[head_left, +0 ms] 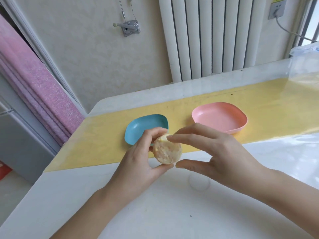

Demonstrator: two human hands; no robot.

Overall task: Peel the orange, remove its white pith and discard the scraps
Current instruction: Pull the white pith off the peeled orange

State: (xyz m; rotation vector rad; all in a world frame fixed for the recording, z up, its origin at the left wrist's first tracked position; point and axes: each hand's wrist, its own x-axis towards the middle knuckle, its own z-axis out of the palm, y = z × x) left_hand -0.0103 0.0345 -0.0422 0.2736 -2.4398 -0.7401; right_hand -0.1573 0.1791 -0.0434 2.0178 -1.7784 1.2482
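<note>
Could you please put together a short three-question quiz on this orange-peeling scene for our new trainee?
1. True or false: the orange has its outer rind on.
2. Which dish lies partly behind the left hand, which grips the orange? A. blue dish B. pink dish
3. Fill in: both dishes sit on the ___ strip of the table.
Key: 1 false; 2 A; 3 yellow.

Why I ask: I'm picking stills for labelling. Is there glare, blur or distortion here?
Head view: daylight from the right glares off the glossy table; the wide lens bows the radiator and table edge; the orange, left hand and right hand look slightly soft.
</note>
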